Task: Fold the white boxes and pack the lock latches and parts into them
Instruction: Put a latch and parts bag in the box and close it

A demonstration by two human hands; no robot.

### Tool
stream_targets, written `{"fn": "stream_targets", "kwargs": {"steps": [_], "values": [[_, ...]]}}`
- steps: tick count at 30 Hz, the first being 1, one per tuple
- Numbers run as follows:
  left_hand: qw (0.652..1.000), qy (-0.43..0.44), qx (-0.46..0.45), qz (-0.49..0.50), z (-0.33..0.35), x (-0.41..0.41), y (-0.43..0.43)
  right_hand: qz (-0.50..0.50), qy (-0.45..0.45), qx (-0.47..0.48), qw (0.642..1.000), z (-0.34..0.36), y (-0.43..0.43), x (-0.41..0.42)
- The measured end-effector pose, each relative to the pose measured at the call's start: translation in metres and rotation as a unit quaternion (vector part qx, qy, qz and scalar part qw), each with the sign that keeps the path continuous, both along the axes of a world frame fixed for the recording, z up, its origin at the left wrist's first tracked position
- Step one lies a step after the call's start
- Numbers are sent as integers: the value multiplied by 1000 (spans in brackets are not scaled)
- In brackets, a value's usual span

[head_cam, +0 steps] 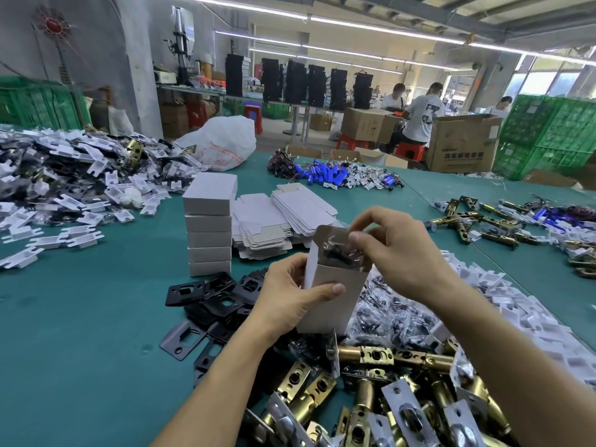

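Pinching clear bag [343,253] apparently just inside box [332,304] rim.

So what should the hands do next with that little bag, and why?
Probably push the bag all the way down: the right hand pinches it half out of the open white box that the left hand holds upright.

Stacked shut white boxes [209,201]: 5. Open white box [332,298]: 1. Hands: 2, left hand [290,301], right hand [396,250]. Clear parts bag [342,253]: 1. White plastic sack [222,141]: 1. Seated people [419,114] at back: 3. Flat box blanks [274,221], brass latches [380,356], black plates [213,298]: heaps, too many to count.
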State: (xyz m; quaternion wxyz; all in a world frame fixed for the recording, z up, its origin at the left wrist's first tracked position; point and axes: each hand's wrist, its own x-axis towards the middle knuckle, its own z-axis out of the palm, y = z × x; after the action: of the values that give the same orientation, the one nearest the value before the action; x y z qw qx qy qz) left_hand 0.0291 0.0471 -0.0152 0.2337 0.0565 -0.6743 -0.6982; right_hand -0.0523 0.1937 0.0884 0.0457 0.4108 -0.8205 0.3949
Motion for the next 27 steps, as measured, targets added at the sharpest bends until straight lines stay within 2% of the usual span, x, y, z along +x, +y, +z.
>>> {"fn": "stream_targets", "kwargs": {"steps": [3,6,9,14,17,19,27], "values": [[999,-12,-34,31,1,-1,3,5,53,13,998,-6,-5,5],[993,-26,-88,80,3,0,5,40,60,9,997,-9,-12,7],[991,-32,-102,80,3,1,5,41,42,21,998,-9,-16,4],[995,-38,-93,17,1,-1,6,48,13,130,990,0,-7,-6],[993,-48,-110,12,-1,-2,5,74,20,247,966,3,-1,-9],[992,-49,-117,9,-2,-2,5,66,32,284,956,3,2,-10],[992,-50,-117,14,-2,-4,6,62,-53,204,976,0,3,-12]]}}
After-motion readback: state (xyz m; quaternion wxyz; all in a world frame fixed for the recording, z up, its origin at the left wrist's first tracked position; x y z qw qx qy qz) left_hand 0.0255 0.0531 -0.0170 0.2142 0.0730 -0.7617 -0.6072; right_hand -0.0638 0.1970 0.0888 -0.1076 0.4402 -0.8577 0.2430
